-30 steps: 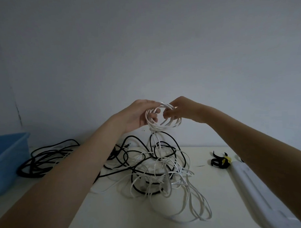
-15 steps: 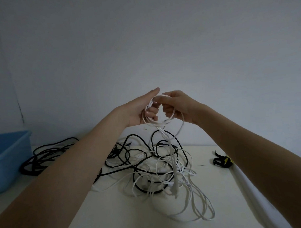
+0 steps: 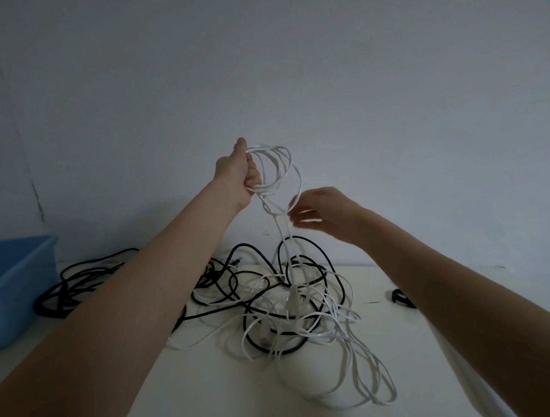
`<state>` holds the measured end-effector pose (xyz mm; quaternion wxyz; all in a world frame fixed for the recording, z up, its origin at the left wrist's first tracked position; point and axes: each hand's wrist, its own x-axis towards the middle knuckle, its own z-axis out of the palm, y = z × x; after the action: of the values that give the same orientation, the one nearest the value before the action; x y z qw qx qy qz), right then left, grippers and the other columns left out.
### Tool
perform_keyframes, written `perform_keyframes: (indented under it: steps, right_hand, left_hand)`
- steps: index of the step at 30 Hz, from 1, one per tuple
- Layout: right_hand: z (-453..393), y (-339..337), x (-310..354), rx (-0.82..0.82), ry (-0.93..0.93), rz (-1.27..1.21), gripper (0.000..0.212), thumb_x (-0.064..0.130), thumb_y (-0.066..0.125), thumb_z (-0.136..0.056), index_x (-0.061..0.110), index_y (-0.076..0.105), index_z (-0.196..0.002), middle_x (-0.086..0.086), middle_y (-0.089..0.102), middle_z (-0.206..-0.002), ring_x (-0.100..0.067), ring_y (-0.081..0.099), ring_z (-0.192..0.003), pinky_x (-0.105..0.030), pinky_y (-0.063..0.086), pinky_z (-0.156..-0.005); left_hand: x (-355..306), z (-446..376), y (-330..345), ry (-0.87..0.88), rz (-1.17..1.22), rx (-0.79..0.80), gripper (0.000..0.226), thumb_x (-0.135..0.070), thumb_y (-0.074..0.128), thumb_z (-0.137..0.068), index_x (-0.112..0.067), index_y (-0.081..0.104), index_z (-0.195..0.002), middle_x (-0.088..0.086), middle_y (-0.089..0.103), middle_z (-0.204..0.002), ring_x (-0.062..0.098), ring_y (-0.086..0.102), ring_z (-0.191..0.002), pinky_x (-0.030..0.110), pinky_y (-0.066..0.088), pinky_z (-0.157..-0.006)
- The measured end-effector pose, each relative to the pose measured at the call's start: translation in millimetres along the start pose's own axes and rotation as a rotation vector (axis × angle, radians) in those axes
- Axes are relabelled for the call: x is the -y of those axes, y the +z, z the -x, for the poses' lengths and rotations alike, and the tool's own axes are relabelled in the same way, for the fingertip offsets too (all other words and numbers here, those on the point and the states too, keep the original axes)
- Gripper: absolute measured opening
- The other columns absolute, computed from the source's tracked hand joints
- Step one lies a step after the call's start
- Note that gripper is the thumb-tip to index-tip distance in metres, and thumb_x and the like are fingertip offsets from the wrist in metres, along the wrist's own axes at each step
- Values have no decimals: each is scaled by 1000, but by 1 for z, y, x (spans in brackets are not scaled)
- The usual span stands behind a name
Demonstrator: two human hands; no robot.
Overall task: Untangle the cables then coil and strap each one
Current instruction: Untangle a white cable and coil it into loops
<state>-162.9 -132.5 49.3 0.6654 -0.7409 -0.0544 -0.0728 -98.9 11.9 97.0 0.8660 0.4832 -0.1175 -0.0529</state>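
A person's left hand [image 3: 240,175] is raised above a white surface [image 3: 211,394], its fingers curled tight around several loops of a white cable coil [image 3: 277,174] held up against a bare grey wall [image 3: 325,81]. The right hand [image 3: 325,214] hovers just beside and below the coil, fingers loosely spread and blurred; whether they touch the lowest loop cannot be told. From the coil a white strand [image 3: 284,239] drops straight down into a tangle of white and black cables [image 3: 280,311] heaped at the middle of the surface, with long white loops [image 3: 367,379] spilling toward the near edge. A separate bundle of black cable [image 3: 80,283] lies at the left, near a blue plastic bin [image 3: 17,279] standing at the surface's left end. A small black strap [image 3: 400,297] lies at the right, partly hidden behind the right forearm. Both forearms are bare, reaching in from the lower corners.
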Motion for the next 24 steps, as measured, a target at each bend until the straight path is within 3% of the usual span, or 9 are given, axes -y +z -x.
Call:
perform_keyframes:
  steps: [2,5,7,11,14,16,17,20,24]
  right_hand:
    - [-4,-5,6,-66,-19,-194,14,2,50,-94,3,59,-84,-11,60,-84,-21,60,-82,-37,52,-89]
    - [-1,2,15,31,-62,-172,2,3,56,-91,3,56,-93,-11,62,-88,-22,63,-84,-36,53,-90]
    - [0,12,17,0,-93,-182,11,-3,56,-89,3,50,-95,-13,62,-84,-19,65,-70,-29,58,-76]
    - [-6,28,19,-282,-116,-156,27,-13,46,-88,9,38,-102,-11,54,-75,-12,54,-51,-20,51,-46]
    - [-6,21,23,-308,-185,225,27,-12,37,-89,11,50,-89,-6,52,-74,-11,54,-50,-17,35,-36]
    - [-1,13,25,-229,-130,699,37,-11,37,-87,12,62,-75,-8,56,-75,-16,54,-55,-15,28,-32]
    - [1,9,25,-142,-42,816,36,-11,38,-86,9,68,-80,-9,55,-74,-16,48,-54,-14,26,-32]
    - [9,6,27,172,228,746,28,-6,44,-91,-6,63,-112,-10,44,-75,-10,25,-51,-16,22,-41]
    - [12,9,20,339,310,701,27,-6,45,-92,-6,62,-112,-6,43,-74,-8,29,-54,-16,29,-47]
  left_hand:
    - [-5,-2,-2,59,-22,-37,40,-30,40,-101,-14,32,-65,-8,23,-31,5,17,-25,13,14,-29]
    - [-7,-3,-3,93,-43,-66,39,-27,40,-101,-14,32,-66,-8,25,-31,5,18,-25,12,14,-30]
    - [-3,-3,0,90,-58,-72,38,-27,40,-101,-13,33,-67,-8,26,-32,5,18,-25,13,15,-30]
    - [2,-6,-1,94,-56,-118,37,-25,40,-101,-12,33,-67,-5,29,-36,6,19,-24,11,15,-31]
    - [-3,-13,-9,82,-144,-165,38,-25,41,-101,-11,35,-67,-1,32,-48,6,21,-21,9,16,-31]
    - [-5,-15,-12,13,-193,-130,38,-25,45,-100,-11,37,-65,-3,34,-38,6,22,-21,8,16,-30]
    - [-5,-14,-13,-46,-184,-96,38,-25,46,-100,-11,37,-65,-4,34,-33,5,22,-21,9,15,-29]
    - [-1,-10,-12,-158,-186,-24,38,-25,48,-99,-11,38,-65,-5,32,-31,4,21,-22,10,15,-27]
    - [3,-8,-9,-198,-229,47,40,-27,46,-100,-13,35,-64,-6,29,-31,3,19,-22,13,13,-25]
